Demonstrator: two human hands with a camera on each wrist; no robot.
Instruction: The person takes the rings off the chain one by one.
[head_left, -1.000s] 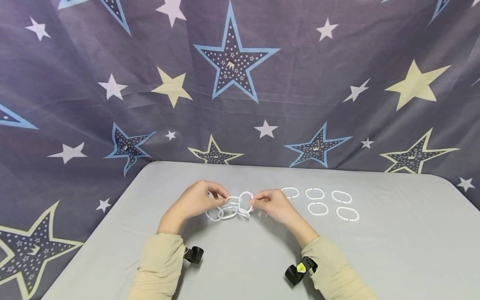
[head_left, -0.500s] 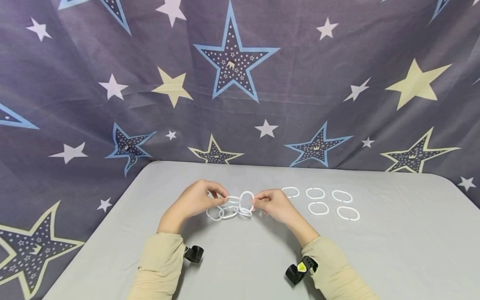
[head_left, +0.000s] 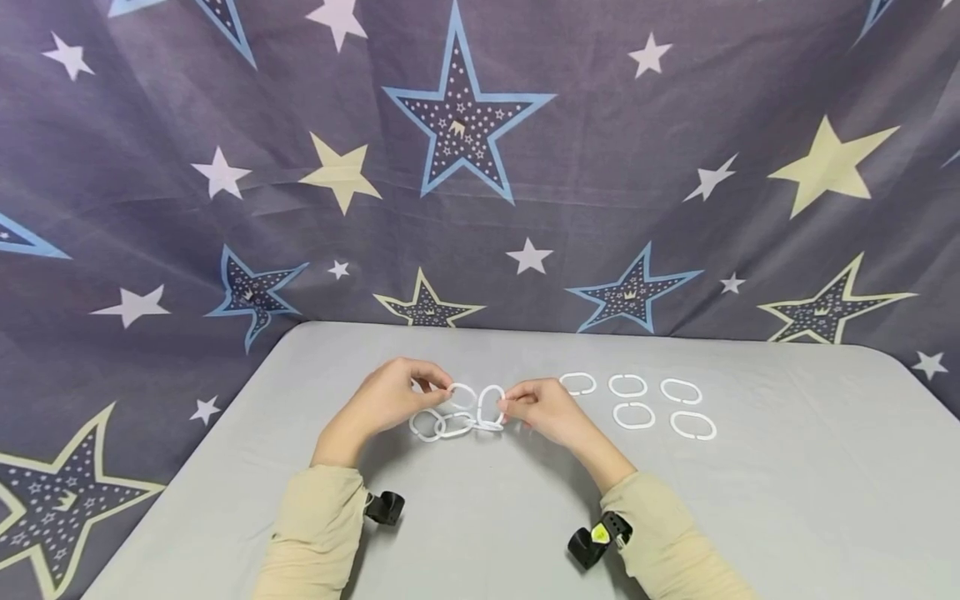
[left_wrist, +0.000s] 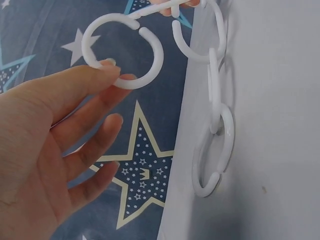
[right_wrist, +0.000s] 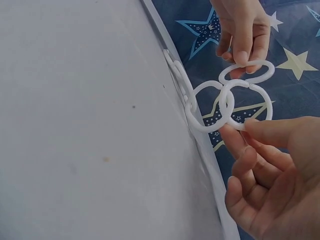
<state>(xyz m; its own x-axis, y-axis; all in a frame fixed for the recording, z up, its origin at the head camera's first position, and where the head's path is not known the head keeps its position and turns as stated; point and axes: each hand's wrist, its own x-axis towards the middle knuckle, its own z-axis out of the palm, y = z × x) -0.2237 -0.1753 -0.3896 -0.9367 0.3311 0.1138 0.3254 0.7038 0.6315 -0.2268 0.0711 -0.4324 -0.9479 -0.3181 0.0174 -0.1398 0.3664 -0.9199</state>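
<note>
My left hand (head_left: 397,393) pinches a white oval plastic chain link (left_wrist: 159,57) between thumb and index finger, its other fingers loosely bent. The link's gap faces the second link. My right hand (head_left: 551,410) pinches that second white link (right_wrist: 269,102) with thumb and fingertips. It is hooked through the end of a short white chain (left_wrist: 214,95), which trails to the left on the table. In the right wrist view the left hand's link overlaps the right hand's link near the gaps; whether they are hooked together I cannot tell.
Several loose white links (head_left: 633,405) lie in two rows on the grey table (head_left: 487,533), to the right of the right hand. A dark curtain (head_left: 570,167) with stars hangs behind the table's far edge.
The link in my left hand has turned from nearly edge-on to show its round face and shifted slightly left, away from the right hand's link. The right hand stays almost still.
</note>
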